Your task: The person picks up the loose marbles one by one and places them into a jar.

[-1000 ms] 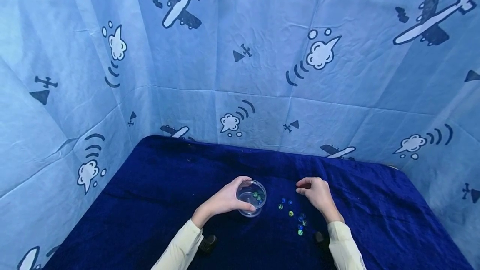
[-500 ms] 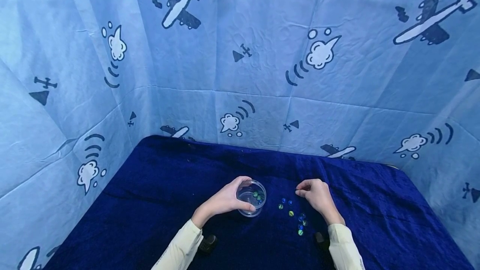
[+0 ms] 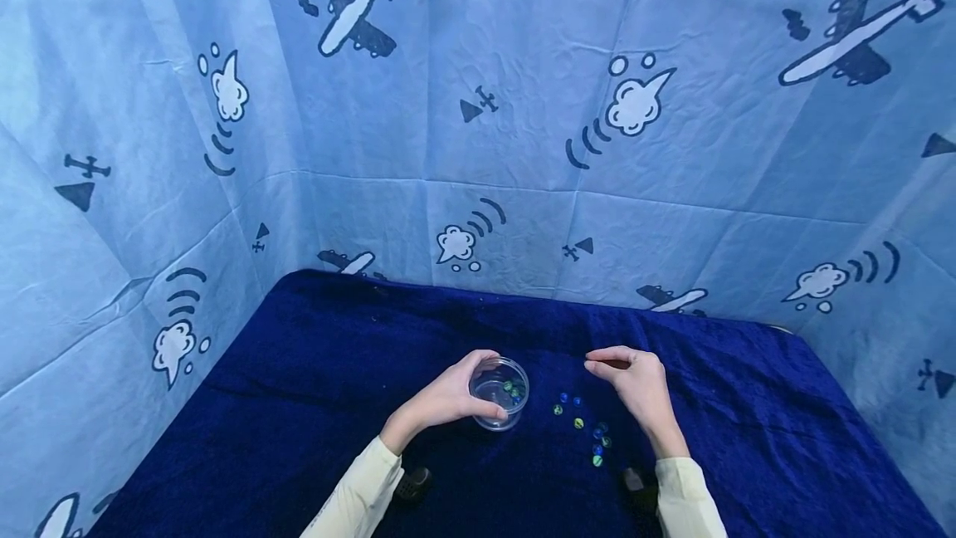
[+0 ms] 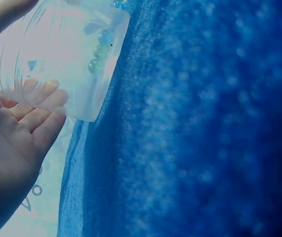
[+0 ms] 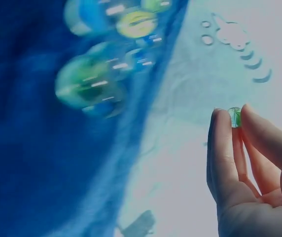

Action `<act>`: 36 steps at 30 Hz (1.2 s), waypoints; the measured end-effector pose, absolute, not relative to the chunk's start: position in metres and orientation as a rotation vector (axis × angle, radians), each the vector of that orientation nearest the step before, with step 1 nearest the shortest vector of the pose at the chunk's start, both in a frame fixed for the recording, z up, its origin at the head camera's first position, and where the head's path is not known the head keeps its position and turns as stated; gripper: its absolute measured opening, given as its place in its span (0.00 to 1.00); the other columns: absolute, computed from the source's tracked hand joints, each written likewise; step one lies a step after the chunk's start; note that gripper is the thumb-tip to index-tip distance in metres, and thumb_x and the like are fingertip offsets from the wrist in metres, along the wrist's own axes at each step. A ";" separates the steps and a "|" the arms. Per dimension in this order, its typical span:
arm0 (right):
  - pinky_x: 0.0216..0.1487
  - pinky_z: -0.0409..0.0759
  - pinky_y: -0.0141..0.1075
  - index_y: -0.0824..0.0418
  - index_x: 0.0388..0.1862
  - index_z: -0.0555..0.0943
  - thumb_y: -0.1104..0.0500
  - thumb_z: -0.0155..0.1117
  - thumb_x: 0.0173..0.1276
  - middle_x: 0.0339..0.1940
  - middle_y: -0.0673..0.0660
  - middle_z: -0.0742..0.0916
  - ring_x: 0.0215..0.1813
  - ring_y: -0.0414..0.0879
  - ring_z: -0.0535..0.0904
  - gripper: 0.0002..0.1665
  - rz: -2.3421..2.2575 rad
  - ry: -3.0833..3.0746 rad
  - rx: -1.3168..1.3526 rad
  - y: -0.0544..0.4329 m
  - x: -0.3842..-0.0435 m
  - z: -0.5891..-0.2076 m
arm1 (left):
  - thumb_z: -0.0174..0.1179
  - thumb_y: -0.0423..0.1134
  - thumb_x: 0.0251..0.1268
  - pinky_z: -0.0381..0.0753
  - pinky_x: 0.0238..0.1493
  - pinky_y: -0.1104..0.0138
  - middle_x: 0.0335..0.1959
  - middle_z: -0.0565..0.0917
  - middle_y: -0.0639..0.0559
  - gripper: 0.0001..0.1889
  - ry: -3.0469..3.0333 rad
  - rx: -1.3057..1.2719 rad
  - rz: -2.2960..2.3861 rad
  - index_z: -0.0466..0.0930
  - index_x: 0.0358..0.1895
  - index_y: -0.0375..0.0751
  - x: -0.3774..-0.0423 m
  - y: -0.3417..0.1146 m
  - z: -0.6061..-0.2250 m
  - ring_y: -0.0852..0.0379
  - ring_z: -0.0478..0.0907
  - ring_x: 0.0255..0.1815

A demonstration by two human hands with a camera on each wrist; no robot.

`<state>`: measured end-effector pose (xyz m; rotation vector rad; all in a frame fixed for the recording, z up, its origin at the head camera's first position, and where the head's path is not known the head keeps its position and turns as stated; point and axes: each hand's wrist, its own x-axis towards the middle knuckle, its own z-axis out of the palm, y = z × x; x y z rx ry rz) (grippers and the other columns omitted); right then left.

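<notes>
Head view: I see light-blue airplane-print fabric wall (image 3: 515, 139) behind dark-blue plush cloth (image 3: 351, 339). Left hand (image 3: 446, 397) curls round clear round plastic tub (image 3: 490, 386); right hand (image 3: 635, 387) is well apart, right of it. Loose blue, green and yellow glass marbles (image 3: 578, 423) lie on cloth between. Few bluish-green marbles (image 4: 99, 52) inside tub. Right wrist view: right hand pinches clear green-swirled glass marble (image 5: 235, 117).

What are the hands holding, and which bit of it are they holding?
The left hand holds a clear tub around its side. The right hand pinches a clear-and-green marble by its sides, between thumb and fingertips.
</notes>
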<state>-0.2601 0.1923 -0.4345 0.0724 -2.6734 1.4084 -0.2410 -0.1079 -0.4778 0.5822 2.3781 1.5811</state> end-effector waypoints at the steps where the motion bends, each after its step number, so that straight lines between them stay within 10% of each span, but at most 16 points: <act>1: 0.41 0.79 0.28 0.66 0.45 0.91 0.61 0.75 0.67 0.46 0.60 0.91 0.42 0.38 0.85 0.11 1.428 -2.659 0.080 0.190 -0.259 -0.432 | 0.76 0.48 0.58 0.67 0.74 0.51 0.73 0.72 0.45 0.45 2.376 0.579 1.582 0.63 0.77 0.39 -0.241 -0.108 -0.478 0.47 0.68 0.75; 36: 0.39 0.83 0.30 0.62 0.36 0.91 0.67 0.75 0.63 0.36 0.53 0.90 0.38 0.44 0.86 0.03 1.653 -2.569 0.380 0.100 -0.231 -0.443 | 0.74 0.46 0.60 0.72 0.70 0.51 0.72 0.73 0.43 0.43 2.386 0.574 1.569 0.63 0.76 0.39 -0.241 -0.108 -0.476 0.47 0.72 0.70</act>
